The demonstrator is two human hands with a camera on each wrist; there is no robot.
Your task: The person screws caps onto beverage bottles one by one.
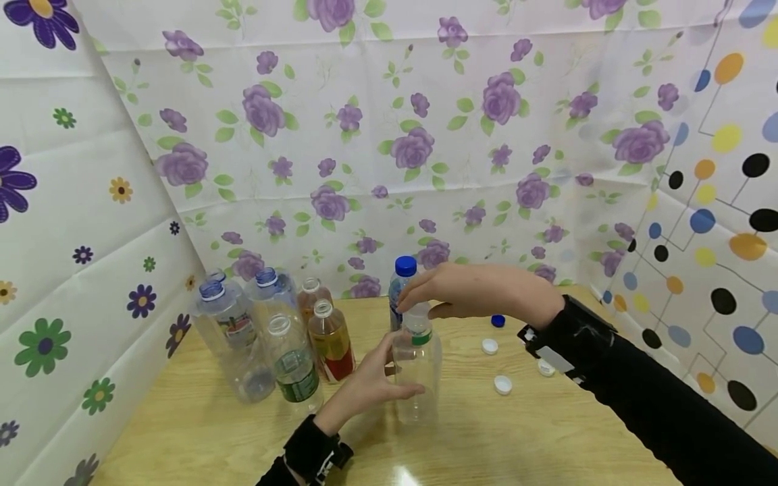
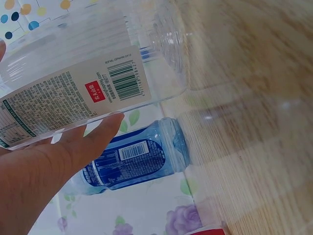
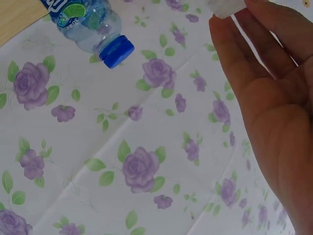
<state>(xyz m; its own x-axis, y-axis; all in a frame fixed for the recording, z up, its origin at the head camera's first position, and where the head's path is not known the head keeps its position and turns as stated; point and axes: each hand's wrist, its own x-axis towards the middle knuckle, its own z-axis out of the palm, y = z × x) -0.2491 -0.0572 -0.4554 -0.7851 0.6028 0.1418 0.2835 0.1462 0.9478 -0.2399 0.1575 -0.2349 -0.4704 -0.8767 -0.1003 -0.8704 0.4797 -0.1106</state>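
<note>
A large clear plastic bottle [image 1: 421,395] with a green-edged label stands upright on the wooden table. My left hand [image 1: 372,379] grips its body from the left side, thumb in front. In the left wrist view, the bottle's white printed label [image 2: 73,95] with a barcode shows beside my fingers. From above, my right hand [image 1: 471,290] reaches over the bottle's top, and its fingertips pinch a white cap [image 3: 227,7] there. Just behind stands a smaller bottle with a blue label [image 2: 132,159] and a blue cap [image 3: 116,51], apart from both hands.
On the left stand several uncapped bottles: large bluish ones [image 1: 221,314], a clear one with a green label [image 1: 296,371] and one with a yellow-red label [image 1: 333,344]. Loose white caps [image 1: 502,385] and a blue cap [image 1: 498,320] lie right. Patterned cloth [image 1: 365,135] surrounds the table.
</note>
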